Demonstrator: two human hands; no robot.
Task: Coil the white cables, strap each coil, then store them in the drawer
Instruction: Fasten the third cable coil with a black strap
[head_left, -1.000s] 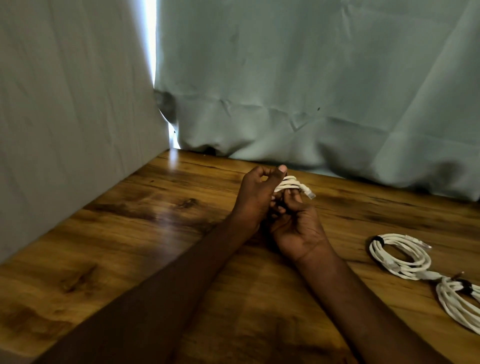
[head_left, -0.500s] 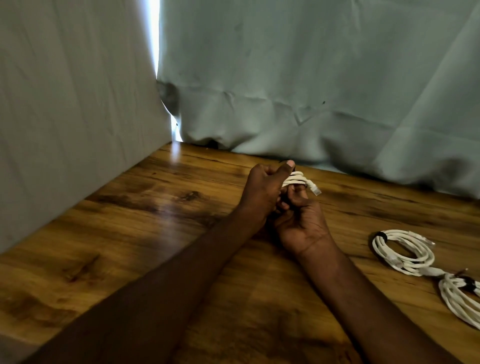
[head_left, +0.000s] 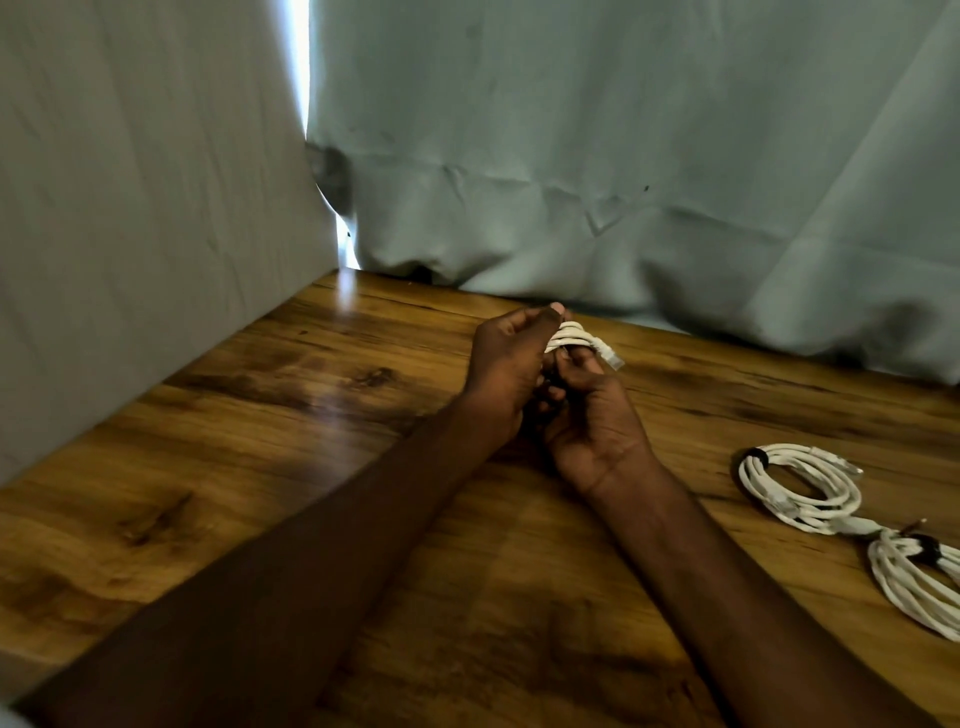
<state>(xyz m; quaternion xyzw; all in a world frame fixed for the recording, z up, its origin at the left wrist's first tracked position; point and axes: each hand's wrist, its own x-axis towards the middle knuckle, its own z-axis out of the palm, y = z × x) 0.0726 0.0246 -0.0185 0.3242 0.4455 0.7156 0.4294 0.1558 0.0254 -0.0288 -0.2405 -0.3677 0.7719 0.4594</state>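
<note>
hands meet over the middle of the table, and both are busy: left hand (head_left: 506, 371) curls its fingers round a small white cable coil (head_left: 571, 336), thumb pressed on top, while right hand (head_left: 592, 421) pinches the same bundle from below. one connector end (head_left: 613, 358) pokes out toward two o'clock. whether a strap is on it, can't tell, the fingers hide it. this cable looks light, limp and springy, so the loops will likely want to fan open; best grip is across the whole bunch. out at four o'clock on the wooden table (head_left: 260, 467) lie two strapped coils (head_left: 800, 488), (head_left: 919, 582), touching. no drawer in view.
</note>
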